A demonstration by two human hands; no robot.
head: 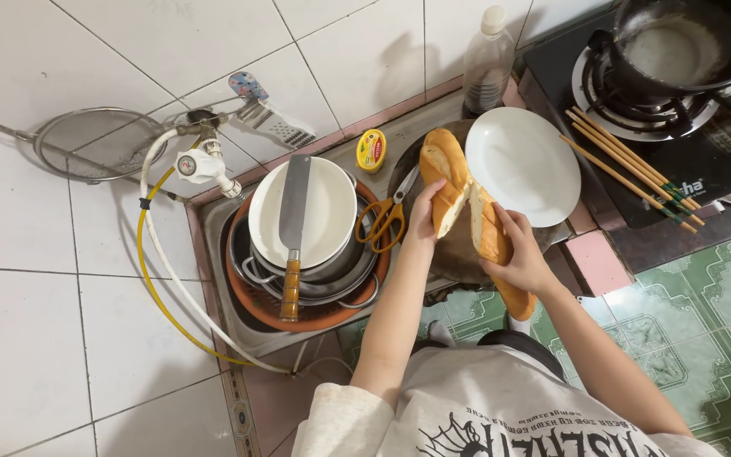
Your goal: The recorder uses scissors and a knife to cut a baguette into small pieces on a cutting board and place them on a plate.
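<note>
A long golden baguette point(453, 190), slit along its length, shows its white inside. My left hand point(425, 214) grips one half of the split near the top. My right hand point(519, 254) holds the other half lower down, and the two halves are spread apart. The loaf is held over a dark round pan point(406, 169) beside the sink. A white plate point(524, 165) lies just right of the bread. Yellow-handled scissors point(385, 217) lie just left of my left hand.
A sink point(217, 222) holds stacked bowls with a cleaver point(293, 227) laid across the white top bowl point(327, 211). A tap with hoses point(199, 163), a strainer point(95, 142), a small yellow tin point(371, 151), a bottle point(487, 63), chopsticks point(632, 169) and a pot on a gas stove point(678, 51) surround it.
</note>
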